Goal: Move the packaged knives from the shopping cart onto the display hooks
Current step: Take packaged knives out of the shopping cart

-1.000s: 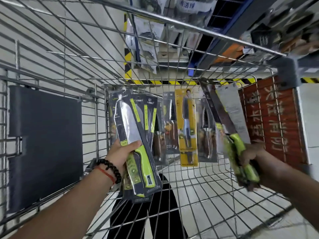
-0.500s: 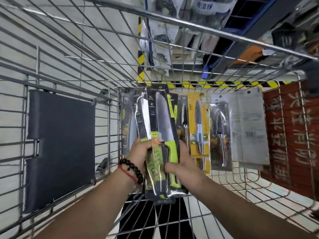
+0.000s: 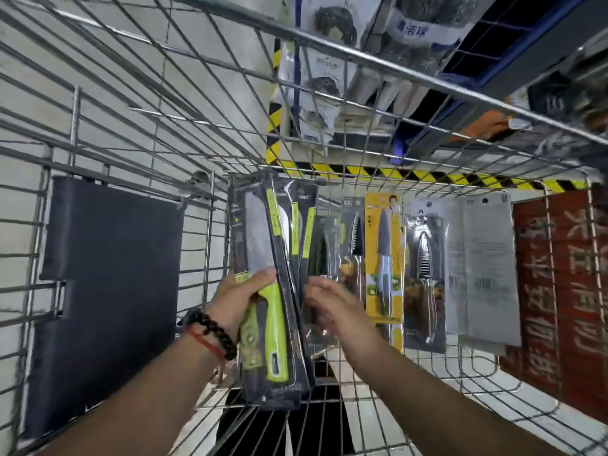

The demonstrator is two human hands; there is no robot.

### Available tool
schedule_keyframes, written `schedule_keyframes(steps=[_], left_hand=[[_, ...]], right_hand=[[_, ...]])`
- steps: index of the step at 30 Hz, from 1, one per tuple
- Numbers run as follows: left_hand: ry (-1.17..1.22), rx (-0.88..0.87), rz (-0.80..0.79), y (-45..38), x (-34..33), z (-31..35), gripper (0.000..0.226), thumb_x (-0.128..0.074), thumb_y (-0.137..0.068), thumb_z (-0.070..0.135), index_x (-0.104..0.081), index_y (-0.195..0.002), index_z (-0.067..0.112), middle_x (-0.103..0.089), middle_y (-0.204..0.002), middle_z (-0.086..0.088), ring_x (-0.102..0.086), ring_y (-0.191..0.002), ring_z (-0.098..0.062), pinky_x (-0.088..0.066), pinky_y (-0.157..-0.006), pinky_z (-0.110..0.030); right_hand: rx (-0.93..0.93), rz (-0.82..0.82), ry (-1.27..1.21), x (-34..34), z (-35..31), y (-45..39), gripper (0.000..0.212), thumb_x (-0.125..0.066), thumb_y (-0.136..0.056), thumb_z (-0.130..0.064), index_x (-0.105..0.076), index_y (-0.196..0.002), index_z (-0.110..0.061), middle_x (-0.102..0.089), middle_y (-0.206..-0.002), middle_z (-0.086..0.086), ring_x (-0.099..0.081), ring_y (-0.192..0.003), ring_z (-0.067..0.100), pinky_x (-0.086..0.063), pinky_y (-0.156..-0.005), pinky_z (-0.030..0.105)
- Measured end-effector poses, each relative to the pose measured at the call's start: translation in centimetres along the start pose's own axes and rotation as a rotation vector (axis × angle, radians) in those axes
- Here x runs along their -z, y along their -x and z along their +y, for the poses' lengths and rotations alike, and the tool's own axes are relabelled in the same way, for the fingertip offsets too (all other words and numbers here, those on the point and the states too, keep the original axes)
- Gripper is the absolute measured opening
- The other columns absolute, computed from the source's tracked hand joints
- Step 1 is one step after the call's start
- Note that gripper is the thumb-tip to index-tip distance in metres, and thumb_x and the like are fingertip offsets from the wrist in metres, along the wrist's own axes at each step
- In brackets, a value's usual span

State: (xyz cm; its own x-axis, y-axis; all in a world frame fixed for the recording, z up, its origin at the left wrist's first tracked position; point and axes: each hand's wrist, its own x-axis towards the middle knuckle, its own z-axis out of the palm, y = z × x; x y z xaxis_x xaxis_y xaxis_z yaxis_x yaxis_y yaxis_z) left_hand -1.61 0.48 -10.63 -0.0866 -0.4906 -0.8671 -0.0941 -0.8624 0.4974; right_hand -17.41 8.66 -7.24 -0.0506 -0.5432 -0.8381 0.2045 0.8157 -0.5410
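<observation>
A stack of packaged knives (image 3: 273, 291) is gripped about its middle by the left hand (image 3: 241, 296), inside the shopping cart (image 3: 329, 44). The long axis is held near upright, blades up and lime-green handles down; the print on these packs is too small to be read. The right hand (image 3: 332, 301), blurred, is seen just beside the stack with fingers loosely spread, holding nothing. Farther back, a yellow-carded knife (image 3: 384, 258) and grey packs with barcodes (image 3: 480, 271) are stood against the cart's far wall. Beyond, red crates (image 3: 559, 274) bearing white Chinese characters are visible.
</observation>
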Motion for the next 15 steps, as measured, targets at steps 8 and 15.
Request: schedule_keyframes(steps=[8,15], left_hand=[[-0.055,0.049,0.072,-3.1,2.2,-2.6,0.123,-0.091,-0.035,0.065,-0.043,-0.14,0.022,-0.053,-0.14,-0.01,-0.055,-0.122,-0.036,-0.043,-0.101,-0.057],[-0.025,0.041,0.001,-2.7,1.9,-1.6,0.1,-0.09,-0.038,0.06,-0.058,-0.122,0.017,-0.074,-0.098,-0.006,-0.067,-0.085,-0.029,-0.044,-0.098,-0.06]], right_hand=[[0.356,-0.081,1.757,2.2,1.7,-9.3,0.061,-0.038,-0.098,-0.046,-0.017,-0.153,-0.03,0.013,-0.162,0.006,0.018,-0.148,0.029,0.011,-0.117,0.057],[0.296,0.081,1.753,5.0,2.2,-8.1,0.053,-0.045,-0.095,-0.047,-0.028,-0.145,-0.038,0.008,-0.164,0.003,0.012,-0.149,0.033,0.01,-0.116,0.06]])
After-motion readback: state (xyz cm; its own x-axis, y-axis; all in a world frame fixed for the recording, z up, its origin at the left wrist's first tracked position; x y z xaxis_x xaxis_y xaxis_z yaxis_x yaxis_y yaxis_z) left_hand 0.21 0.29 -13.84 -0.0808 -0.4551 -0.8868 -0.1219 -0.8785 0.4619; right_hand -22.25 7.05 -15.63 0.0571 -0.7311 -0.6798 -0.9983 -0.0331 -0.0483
